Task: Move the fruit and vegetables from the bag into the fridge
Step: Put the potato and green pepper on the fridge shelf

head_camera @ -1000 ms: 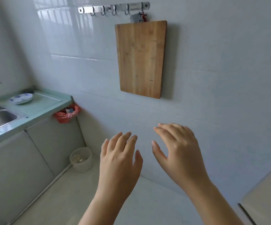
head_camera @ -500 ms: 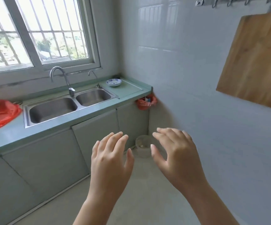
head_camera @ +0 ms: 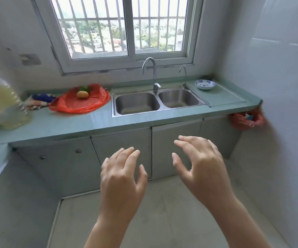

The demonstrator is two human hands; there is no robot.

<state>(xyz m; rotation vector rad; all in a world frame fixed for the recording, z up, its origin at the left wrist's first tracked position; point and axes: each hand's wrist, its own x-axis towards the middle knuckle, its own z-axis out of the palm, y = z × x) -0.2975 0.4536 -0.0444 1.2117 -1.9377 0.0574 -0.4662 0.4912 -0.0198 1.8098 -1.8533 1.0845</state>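
Note:
A red plastic bag [head_camera: 91, 102] lies spread open on the green counter [head_camera: 69, 122], left of the sink. On it rest a yellow fruit [head_camera: 82, 94] and, just behind it, a green one [head_camera: 84, 88]. My left hand [head_camera: 121, 178] and my right hand [head_camera: 200, 165] hover in front of the cabinet doors, well below and in front of the counter. Both are empty with fingers spread. No fridge is in view.
A double steel sink [head_camera: 158, 102] with a tap [head_camera: 152, 74] sits mid-counter. A blue-patterned bowl [head_camera: 205, 84] stands at the right. A large oil bottle [head_camera: 3, 104] and cloths [head_camera: 39, 101] are at the left. A red bag [head_camera: 245, 120] hangs off the counter's right end.
The view has swung left from the wall with the cutting board to face the sink and window. The red bag with fruit has come fully into view. Both hands stay empty.

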